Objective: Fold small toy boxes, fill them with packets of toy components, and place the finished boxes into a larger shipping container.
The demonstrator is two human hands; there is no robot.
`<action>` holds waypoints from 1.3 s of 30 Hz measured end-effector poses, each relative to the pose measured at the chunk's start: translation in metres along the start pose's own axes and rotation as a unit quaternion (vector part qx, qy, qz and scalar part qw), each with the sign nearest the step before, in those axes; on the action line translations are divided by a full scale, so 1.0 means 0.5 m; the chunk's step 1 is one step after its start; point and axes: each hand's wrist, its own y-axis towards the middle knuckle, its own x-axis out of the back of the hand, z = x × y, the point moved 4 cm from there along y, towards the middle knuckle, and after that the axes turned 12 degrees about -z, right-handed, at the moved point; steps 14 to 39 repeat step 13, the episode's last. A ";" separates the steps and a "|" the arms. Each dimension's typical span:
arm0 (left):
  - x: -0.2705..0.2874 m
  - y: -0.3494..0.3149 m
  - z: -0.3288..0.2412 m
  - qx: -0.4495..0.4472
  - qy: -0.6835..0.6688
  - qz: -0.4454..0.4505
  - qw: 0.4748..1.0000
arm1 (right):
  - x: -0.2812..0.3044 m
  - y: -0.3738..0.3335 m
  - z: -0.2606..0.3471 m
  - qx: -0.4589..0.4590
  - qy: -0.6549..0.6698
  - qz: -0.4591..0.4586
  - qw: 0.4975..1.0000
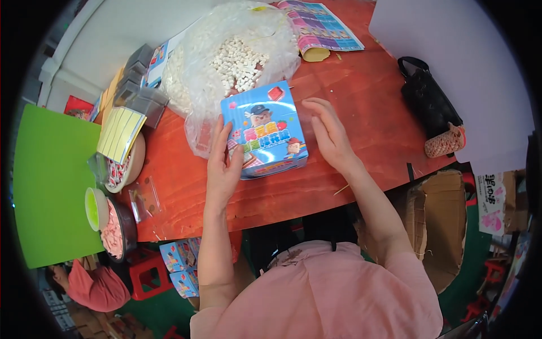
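A blue cardboard box (265, 129) with cartoon figures and colourful lettering stands on the red table in front of me. My left hand (222, 161) lies against its left side, fingers stretched out and thumb spread over the near left part. To the right of the box, my right hand (333, 135) is open and slightly curved, its fingertips a small gap from the box's side. Just behind the box, a large clear plastic bag (195, 85) spreads open, full of small white pieces (240, 63).
Left on the table are a bowl of small wrapped packets (135, 161), a yellow card (121, 134) and grey boxes (135, 70). A black pouch (429, 96) lies far right. Printed sheets (333, 28) lie at the back. A cardboard carton (443, 226) stands below right; another person (99, 288) is lower left.
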 end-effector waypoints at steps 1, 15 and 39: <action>0.005 -0.005 -0.001 -0.010 0.024 -0.006 1.000 | -0.016 0.004 -0.023 0.010 0.029 0.023 0.999; -0.008 0.028 -0.061 -0.009 0.284 0.045 0.958 | -0.008 0.093 -0.065 0.178 -0.234 0.224 0.929; -0.008 0.028 -0.061 -0.009 0.284 0.045 0.958 | -0.008 0.093 -0.065 0.178 -0.234 0.224 0.929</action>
